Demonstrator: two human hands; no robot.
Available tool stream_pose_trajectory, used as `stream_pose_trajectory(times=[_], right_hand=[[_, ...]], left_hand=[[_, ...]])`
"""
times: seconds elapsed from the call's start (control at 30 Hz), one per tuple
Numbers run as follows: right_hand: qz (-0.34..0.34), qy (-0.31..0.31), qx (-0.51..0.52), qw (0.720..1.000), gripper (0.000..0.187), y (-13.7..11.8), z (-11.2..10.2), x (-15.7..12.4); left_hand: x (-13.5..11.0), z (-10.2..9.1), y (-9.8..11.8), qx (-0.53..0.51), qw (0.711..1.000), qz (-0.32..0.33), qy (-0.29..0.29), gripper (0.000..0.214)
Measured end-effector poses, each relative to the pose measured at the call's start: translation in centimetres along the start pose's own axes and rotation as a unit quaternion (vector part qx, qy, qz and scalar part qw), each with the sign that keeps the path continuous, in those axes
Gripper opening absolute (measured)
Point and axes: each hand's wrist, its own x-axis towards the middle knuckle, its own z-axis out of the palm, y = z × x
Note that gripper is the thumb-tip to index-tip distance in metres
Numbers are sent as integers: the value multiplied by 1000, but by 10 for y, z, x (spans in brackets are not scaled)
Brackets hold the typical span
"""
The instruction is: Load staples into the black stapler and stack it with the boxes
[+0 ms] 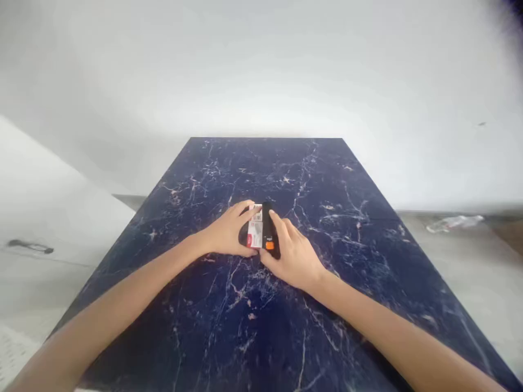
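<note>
Head view: half-curled grips (229,231) (297,255) hold apparently two boxes (255,233) (266,224).

A dark blue desk (265,169), marbled with white and pinkish veins. Near its middle, side by side, are a small white-and-red packet (255,234) and a black packet (267,225) with an orange patch.

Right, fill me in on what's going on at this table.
A person is handling two small packs side by side on a dark blue, white-veined table. The left hand spans the white-and-red printed pack, with a finger over its far end. The right hand spans the black pack with an orange patch, thumb at the near end. Both packs are between the hands; whether they are joined is too small to tell.
</note>
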Motion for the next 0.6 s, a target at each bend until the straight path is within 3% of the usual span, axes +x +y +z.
stream_pose_trajectory(times=[0.17,0.4,0.5,0.6], right_hand=[[82,25,-58,995,70,51,-42,-16],[235,122,-92,960,62,169,-107,-39],[284,160,-87,941,62,198,-116,-45],[306,185,-87,930,63,207,-115,-46]], left_hand=[[90,42,19,6,999,21,39,122],[238,116,88,-14,999,14,50,125],[270,136,107,-7,998,11,53,118],[278,143,110,-20,999,21,40,118]])
